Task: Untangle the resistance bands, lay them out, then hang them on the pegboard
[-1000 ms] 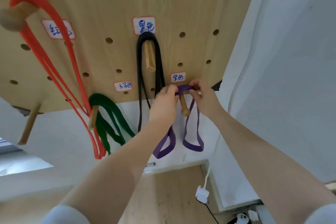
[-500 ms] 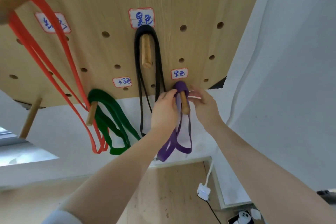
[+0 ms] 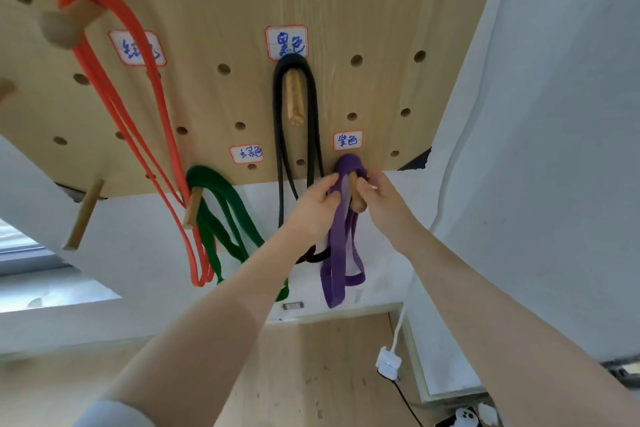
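A light wooden pegboard (image 3: 311,10) dotted with holes hangs against a white wall, a wood floor (image 3: 311,357) below. The purple band (image 3: 337,236) is looped over a short wooden peg (image 3: 356,192) at the board's lower edge, under a handwritten label (image 3: 348,140), and both bare forearms reach up to it: the left hand (image 3: 313,210) pinches the band's left strand between thumb and fingertips, while the right hand (image 3: 382,206) curls loosely beside the peg, and whether it grips the band I cannot tell. Further left hang the black band (image 3: 280,135), the green band (image 3: 225,218) and the red band (image 3: 159,104), each on its own peg.
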The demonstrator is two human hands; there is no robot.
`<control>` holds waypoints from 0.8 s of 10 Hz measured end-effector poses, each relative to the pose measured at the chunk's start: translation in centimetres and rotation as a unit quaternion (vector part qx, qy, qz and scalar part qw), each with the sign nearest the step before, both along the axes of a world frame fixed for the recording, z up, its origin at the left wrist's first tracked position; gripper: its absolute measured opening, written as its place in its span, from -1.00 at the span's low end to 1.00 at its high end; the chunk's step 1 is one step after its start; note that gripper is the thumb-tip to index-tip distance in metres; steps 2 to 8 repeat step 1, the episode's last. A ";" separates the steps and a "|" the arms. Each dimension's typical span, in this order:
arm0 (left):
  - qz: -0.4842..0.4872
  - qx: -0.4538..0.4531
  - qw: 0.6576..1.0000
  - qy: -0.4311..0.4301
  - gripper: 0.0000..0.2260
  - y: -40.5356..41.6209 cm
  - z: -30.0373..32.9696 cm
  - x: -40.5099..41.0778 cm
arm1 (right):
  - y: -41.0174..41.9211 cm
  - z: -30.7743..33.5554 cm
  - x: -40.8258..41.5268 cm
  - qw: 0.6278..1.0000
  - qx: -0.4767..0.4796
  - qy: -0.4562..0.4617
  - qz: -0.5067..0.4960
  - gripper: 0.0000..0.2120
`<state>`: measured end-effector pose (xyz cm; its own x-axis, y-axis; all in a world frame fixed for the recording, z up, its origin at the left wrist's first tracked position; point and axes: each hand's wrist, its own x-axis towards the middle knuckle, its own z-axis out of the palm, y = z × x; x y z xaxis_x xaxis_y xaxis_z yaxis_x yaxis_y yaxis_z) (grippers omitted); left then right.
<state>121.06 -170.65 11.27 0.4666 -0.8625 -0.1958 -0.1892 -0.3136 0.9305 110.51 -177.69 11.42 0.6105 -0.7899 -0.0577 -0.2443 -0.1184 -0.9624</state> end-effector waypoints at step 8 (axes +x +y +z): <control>-0.027 -0.025 0.991 -0.132 -0.63 2.8 2.1 0.0 | 0.6 0.1 -0.2 0.975 -0.205 0.047 -0.068 -0.75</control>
